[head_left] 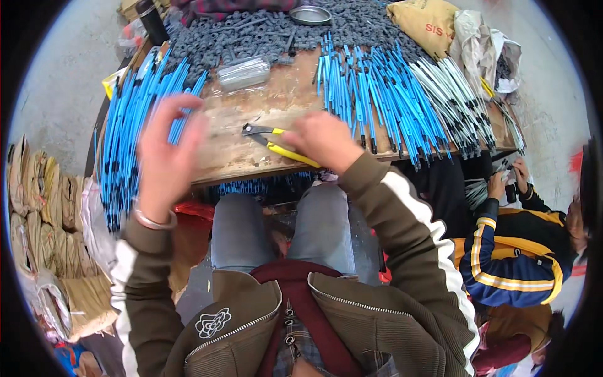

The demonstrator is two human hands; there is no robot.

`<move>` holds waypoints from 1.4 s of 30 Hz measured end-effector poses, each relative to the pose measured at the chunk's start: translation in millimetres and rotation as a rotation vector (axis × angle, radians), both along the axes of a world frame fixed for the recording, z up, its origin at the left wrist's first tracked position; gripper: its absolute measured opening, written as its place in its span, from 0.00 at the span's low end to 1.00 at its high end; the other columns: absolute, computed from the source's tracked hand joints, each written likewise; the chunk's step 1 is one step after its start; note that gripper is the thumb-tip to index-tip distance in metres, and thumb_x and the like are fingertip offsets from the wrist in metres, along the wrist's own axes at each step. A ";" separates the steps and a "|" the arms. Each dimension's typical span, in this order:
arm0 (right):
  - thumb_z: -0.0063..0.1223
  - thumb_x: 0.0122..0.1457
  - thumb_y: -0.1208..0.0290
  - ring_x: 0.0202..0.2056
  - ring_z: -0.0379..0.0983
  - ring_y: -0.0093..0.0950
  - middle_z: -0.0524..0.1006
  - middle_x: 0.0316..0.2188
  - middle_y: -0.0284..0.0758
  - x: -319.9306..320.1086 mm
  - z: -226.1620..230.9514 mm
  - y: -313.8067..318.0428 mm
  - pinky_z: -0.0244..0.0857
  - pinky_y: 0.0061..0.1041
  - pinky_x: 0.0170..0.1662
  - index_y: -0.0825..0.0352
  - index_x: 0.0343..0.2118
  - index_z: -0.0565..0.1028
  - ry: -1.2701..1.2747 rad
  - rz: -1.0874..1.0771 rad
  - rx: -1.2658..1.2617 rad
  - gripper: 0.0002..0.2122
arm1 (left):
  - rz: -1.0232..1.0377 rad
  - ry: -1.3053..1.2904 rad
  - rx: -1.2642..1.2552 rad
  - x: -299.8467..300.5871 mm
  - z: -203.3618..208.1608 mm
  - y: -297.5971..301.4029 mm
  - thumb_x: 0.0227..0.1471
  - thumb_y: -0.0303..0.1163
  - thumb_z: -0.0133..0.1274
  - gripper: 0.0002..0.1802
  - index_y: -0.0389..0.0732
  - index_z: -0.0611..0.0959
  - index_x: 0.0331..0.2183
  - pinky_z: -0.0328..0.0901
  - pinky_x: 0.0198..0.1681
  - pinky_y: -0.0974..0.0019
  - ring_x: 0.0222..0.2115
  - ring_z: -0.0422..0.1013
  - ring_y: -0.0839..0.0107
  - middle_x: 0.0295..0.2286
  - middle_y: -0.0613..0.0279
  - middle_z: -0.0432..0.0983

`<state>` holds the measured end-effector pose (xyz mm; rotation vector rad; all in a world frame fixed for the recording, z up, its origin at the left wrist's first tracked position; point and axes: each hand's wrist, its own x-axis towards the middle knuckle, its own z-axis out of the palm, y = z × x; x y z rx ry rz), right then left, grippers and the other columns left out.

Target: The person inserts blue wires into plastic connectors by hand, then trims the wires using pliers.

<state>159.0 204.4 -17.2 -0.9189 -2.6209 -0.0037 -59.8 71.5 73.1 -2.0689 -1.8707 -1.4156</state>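
Note:
My right hand is closed around one yellow handle of a pair of pincers. Their dark metal head points left over the bare wood, and the handles are spread apart. My left hand is raised at the left, blurred by motion. Its thumb and fingers are apart, and nothing shows between them. Behind and beside it lies a bundle of blue rods with black ends, partly hidden by the hand. Between the two hands the worn wooden table shows.
Dark grey plastic fittings are heaped across the back, with a round metal dish among them. A clear plastic box sits mid-table. More blue rods and pale rods lie right. A co-worker handles pale rods at right.

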 end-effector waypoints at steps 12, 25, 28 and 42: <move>0.48 0.50 0.65 0.31 0.73 0.43 0.76 0.26 0.44 123.3 -7.9 156.7 0.68 0.40 0.34 0.65 0.26 0.76 0.022 -0.749 0.099 0.09 | -0.286 0.413 -0.217 92.3 -117.7 64.9 0.42 0.47 0.57 0.36 0.33 0.69 0.48 0.47 0.56 0.47 0.54 0.50 0.39 0.52 0.35 0.54; 0.49 0.50 0.64 0.31 0.73 0.44 0.76 0.27 0.48 84.6 9.2 175.6 0.66 0.42 0.35 0.69 0.26 0.75 0.023 -0.587 0.033 0.12 | -0.269 -0.901 -0.006 41.4 -80.5 165.4 0.52 0.32 0.50 0.16 0.30 0.74 0.39 0.65 0.34 0.74 0.30 0.71 0.77 0.28 0.57 0.76; 0.49 0.49 0.64 0.30 0.73 0.44 0.76 0.26 0.48 51.3 45.6 162.0 0.66 0.40 0.35 0.69 0.25 0.75 0.131 -0.490 0.090 0.11 | -0.255 -1.029 0.085 33.4 -85.6 170.4 0.52 0.31 0.50 0.13 0.31 0.75 0.38 0.64 0.31 0.76 0.27 0.70 0.82 0.25 0.61 0.75; 0.43 0.48 0.71 0.35 0.75 0.43 0.77 0.31 0.47 -73.5 5.2 213.2 0.69 0.37 0.38 0.68 0.31 0.78 -0.214 -0.565 -0.051 0.12 | -0.184 -0.384 0.356 40.5 -87.4 150.0 0.46 0.28 0.54 0.07 0.38 0.77 0.31 0.62 0.19 0.68 0.16 0.69 0.69 0.16 0.59 0.71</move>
